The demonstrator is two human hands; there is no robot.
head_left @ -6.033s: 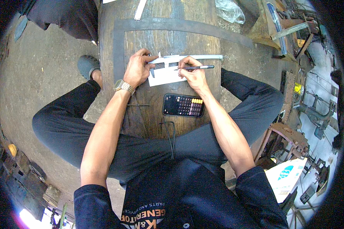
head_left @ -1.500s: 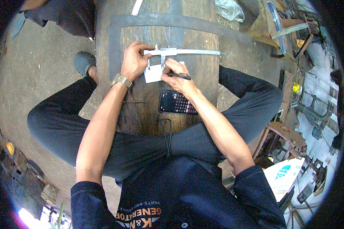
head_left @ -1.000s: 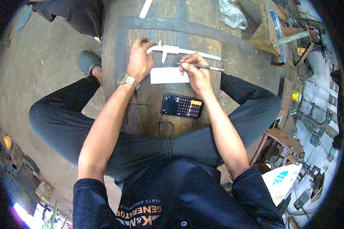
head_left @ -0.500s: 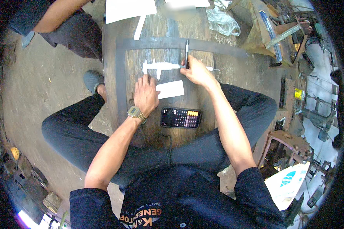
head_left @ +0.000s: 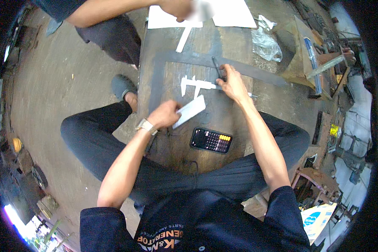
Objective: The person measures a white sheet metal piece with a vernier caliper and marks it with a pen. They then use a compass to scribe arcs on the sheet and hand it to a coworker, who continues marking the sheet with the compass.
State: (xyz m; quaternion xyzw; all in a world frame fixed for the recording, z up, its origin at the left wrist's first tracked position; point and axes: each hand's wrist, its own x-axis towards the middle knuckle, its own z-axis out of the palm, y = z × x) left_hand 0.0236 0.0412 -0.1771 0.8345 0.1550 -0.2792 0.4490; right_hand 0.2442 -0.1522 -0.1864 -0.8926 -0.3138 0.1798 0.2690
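Observation:
My left hand [head_left: 164, 114], with a wristwatch, is closed on a small white slip of paper [head_left: 192, 110], whose near edge is tilted up off the table. My right hand [head_left: 233, 84] holds a dark pen [head_left: 216, 67] between thumb and fingers, the pen pointing away from me. Beneath that hand lies a white vernier caliper [head_left: 201, 84], jaws to the left, its middle partly hidden by the fingers. Nearer to me rests a black phone [head_left: 211, 140] showing a calculator keypad.
Another person's hand [head_left: 176, 8] reaches over white sheets [head_left: 235, 14] at the table's far end. A narrow white strip [head_left: 184, 40] lies below them. Clear plastic [head_left: 266, 44] sits at the far right, beside a stand with a blue bar [head_left: 313, 65].
My left hand has picked the slip up off the table and turned it. The pen in my right hand has tilted left. Another person's hand has come in over the sheets.

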